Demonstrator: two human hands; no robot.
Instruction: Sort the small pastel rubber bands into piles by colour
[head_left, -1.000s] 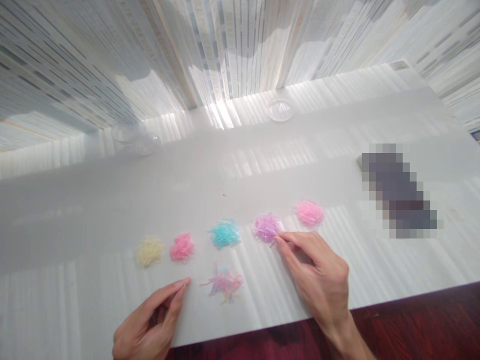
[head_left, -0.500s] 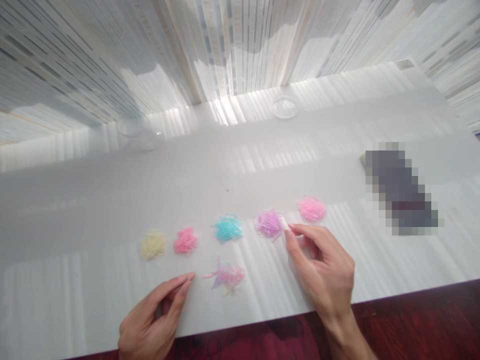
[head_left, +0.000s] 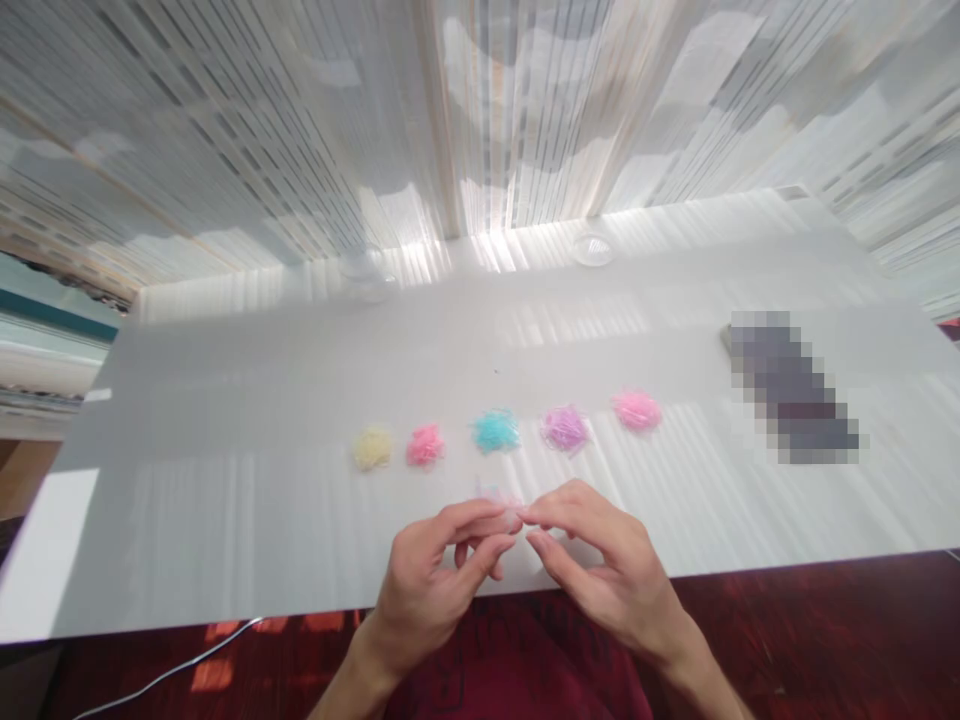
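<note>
My left hand point(head_left: 446, 560) and my right hand point(head_left: 604, 570) meet fingertip to fingertip near the table's front edge. The left fingers are curled together at something too small to make out. On the right, thumb and forefinger are apart, the forefinger touching the left fingertips. Just behind them a mixed-colour pile point(head_left: 489, 491) of thin bands, like small elastic bands, is partly hidden. Farther back lie a yellow pile point(head_left: 373, 449), a dark pink pile point(head_left: 426, 446), a turquoise pile point(head_left: 496, 430), a purple pile point(head_left: 566, 428) and a light pink pile point(head_left: 637, 410).
The white table point(head_left: 225, 480) runs up to a striped curtain point(head_left: 480, 120). Clear round dishes point(head_left: 594, 249) stand along its back edge. A blurred-out dark object point(head_left: 799, 390) lies at the right. A pale cable point(head_left: 172, 668) hangs below the front edge at left.
My right hand has left the purple pile and come in to my left hand. Both are now together in front of the mixed pile. The view has shifted, showing more of the table's left side.
</note>
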